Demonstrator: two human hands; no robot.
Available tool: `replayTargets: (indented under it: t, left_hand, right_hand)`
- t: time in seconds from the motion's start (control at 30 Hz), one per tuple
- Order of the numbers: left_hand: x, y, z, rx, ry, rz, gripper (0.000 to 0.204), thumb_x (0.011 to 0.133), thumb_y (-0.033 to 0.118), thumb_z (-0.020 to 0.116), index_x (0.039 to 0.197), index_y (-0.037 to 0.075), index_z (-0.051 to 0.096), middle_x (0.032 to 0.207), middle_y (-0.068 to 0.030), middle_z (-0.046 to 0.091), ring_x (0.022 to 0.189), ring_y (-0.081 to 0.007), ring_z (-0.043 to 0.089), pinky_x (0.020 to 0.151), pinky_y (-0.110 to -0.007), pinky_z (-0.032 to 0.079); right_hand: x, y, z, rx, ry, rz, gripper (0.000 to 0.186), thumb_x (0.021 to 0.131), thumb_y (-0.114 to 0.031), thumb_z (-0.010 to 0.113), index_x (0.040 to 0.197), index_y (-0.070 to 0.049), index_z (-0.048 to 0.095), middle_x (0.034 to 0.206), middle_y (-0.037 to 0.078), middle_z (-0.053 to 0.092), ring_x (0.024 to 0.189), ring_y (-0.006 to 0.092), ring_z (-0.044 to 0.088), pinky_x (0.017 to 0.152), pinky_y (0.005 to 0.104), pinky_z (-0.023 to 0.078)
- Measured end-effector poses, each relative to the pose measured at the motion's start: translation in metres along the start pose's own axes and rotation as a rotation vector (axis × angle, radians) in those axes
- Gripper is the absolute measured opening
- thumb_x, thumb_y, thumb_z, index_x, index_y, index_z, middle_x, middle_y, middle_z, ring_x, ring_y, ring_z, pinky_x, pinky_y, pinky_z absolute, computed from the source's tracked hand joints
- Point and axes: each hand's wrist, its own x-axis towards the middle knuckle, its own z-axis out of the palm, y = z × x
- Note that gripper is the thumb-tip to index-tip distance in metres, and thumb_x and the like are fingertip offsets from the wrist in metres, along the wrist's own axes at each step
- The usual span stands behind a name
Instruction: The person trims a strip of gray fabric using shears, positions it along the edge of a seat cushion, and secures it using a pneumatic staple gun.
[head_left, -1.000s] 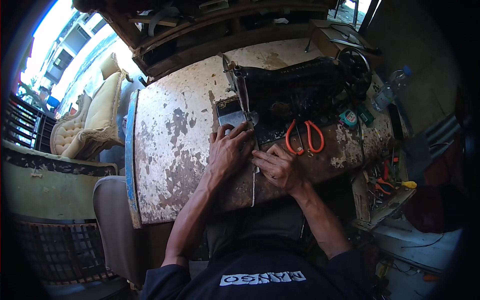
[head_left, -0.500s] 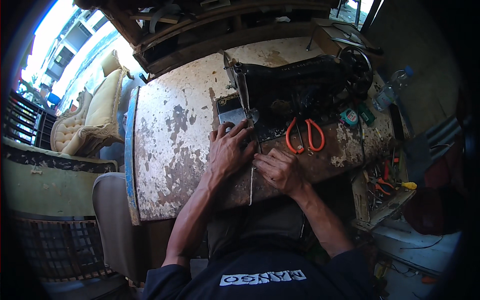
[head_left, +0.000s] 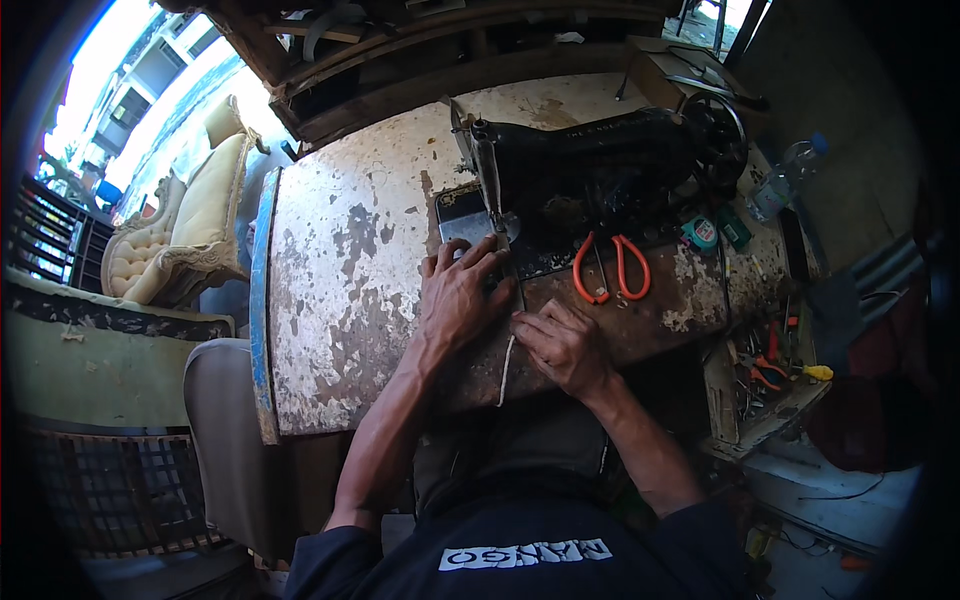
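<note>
A black sewing machine (head_left: 590, 160) lies across the worn, paint-flaked table (head_left: 340, 260). My left hand (head_left: 455, 295) has bent fingertips holding a narrow strip (head_left: 518, 295) near the presser foot (head_left: 497, 220), its thumb beside the strip. My right hand (head_left: 560, 345) pinches that strip nearer the front edge, fingers curled. A thin white cord (head_left: 505, 375) runs from beside the right fingertips toward the table's edge; where it joins the strip is hidden. Just right of the presser foot lies a tool with red-orange looped handles (head_left: 630, 270).
A tape measure (head_left: 698, 235), green object (head_left: 733, 228) and plastic bottle (head_left: 775, 185) sit at the right. An open tool tray (head_left: 770, 400) juts below. Behind are a wooden box (head_left: 655, 65) and dark shelving (head_left: 400, 60). A cream tufted sofa (head_left: 200, 240) stands left, outside the table.
My right hand has moved slightly toward me and right along the strip. The view has shifted slightly; my left hand stays at the presser foot.
</note>
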Motion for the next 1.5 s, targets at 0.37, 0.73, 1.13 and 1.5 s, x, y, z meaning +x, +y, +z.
replayTargets:
  t: [0.37,0.73,1.13,1.5]
  left_hand:
    - [-0.006,0.0,0.001,0.037,0.019,0.047,0.051,0.09,0.038,0.069,0.136,0.02,0.065,0.15,-0.0019,0.057,0.136,-0.0361,0.048,0.112,-0.052,0.035]
    - [-0.011,0.001,0.005,0.004,0.032,0.056,0.042,0.095,0.032,0.066,0.135,0.018,0.067,0.15,-0.005,0.058,0.139,-0.0376,0.045,0.116,-0.052,0.031]
    - [-0.015,0.004,0.002,-0.003,0.082,0.149,0.041,0.091,0.018,0.067,0.131,0.014,0.068,0.143,-0.0063,0.063,0.135,-0.0354,0.05,0.113,-0.053,0.034]
    - [-0.016,0.0,0.01,0.073,0.055,0.084,0.049,0.092,0.018,0.059,0.141,0.016,0.061,0.152,-0.0078,0.055,0.14,-0.0409,0.043,0.116,-0.054,0.031]
  right_hand:
    - [-0.007,-0.008,0.003,-0.055,0.006,0.055,0.022,0.081,-0.007,0.066,0.101,-0.002,0.075,0.101,0.009,0.078,0.077,0.0219,0.065,0.068,0.0356,0.051]
    - [-0.003,-0.005,0.014,-0.004,0.013,0.228,0.018,0.089,-0.006,0.068,0.106,-0.003,0.074,0.094,0.013,0.075,0.079,0.0279,0.066,0.07,0.039,0.055]
    - [0.008,0.009,0.025,0.097,0.05,0.256,0.02,0.089,-0.001,0.063,0.107,-0.003,0.072,0.095,0.016,0.075,0.084,0.0363,0.071,0.075,0.0432,0.059]
    - [0.016,0.017,0.04,0.013,0.052,0.326,0.023,0.091,-0.005,0.068,0.114,-0.007,0.072,0.099,0.015,0.076,0.089,0.0334,0.074,0.075,0.043,0.06]
